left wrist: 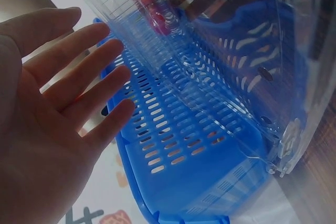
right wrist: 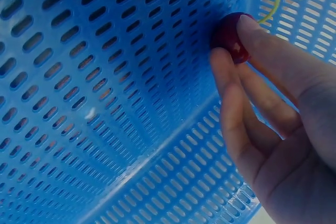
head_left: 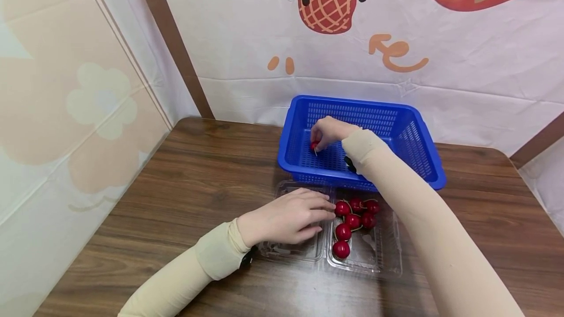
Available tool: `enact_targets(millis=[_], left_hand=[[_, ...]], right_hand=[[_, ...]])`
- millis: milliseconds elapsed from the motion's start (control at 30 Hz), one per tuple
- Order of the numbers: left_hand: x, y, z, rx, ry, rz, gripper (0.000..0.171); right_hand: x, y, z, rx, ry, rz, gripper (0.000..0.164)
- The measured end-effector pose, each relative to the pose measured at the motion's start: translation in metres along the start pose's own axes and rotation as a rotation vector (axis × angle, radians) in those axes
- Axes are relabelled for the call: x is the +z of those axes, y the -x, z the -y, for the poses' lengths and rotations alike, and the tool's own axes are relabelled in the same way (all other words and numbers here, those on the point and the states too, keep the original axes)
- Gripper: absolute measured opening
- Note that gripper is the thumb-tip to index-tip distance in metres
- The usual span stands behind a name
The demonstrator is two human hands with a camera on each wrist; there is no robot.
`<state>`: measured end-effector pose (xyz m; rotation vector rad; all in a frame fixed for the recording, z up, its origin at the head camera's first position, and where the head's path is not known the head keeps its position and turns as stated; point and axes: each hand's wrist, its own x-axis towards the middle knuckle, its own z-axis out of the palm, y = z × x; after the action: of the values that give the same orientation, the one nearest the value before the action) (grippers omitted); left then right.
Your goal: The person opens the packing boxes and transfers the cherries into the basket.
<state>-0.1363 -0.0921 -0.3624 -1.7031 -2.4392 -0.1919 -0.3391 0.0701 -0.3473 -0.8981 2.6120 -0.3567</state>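
Observation:
Inside the blue basket [head_left: 440, 172], my right hand [head_left: 330, 131] pinches a red cherry [right wrist: 229, 38] between thumb and fingers, close to the basket's perforated surface. A thin green stem sticks out from that cherry. My left hand [head_left: 291, 216], fingers extended, is over the left half of a clear plastic clamshell box [head_left: 389, 258], and its fingertips are near the cherries. Several red cherries [head_left: 343, 232] with stems sit in the box's right half. The left wrist view shows the left hand [left wrist: 68, 93] with spread fingers and nothing in its palm, beside the clear plastic.
The box and basket stand on a brown wooden table [head_left: 211, 180], the basket behind the box. A white printed cloth [head_left: 238, 28] hangs behind the table, and another cloth [head_left: 79, 126] with a pale flower hangs at the left.

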Motion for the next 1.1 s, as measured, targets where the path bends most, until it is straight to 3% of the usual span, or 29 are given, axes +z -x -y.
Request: enact_targets(millis=[867,1100], left_hand=[[0.0012,-0.0002,-0.0011,-0.009,-0.004,0.003,0.035],[0.0025,-0.0001,-0.0001,-0.001,-0.005,-0.012,0.034]], right_hand=[[0.0036,-0.0060,0.0041,-0.001,-0.065,0.005,0.028],[0.0042,-0.0085,0.0070,0.003,-0.016,0.006,0.025]])
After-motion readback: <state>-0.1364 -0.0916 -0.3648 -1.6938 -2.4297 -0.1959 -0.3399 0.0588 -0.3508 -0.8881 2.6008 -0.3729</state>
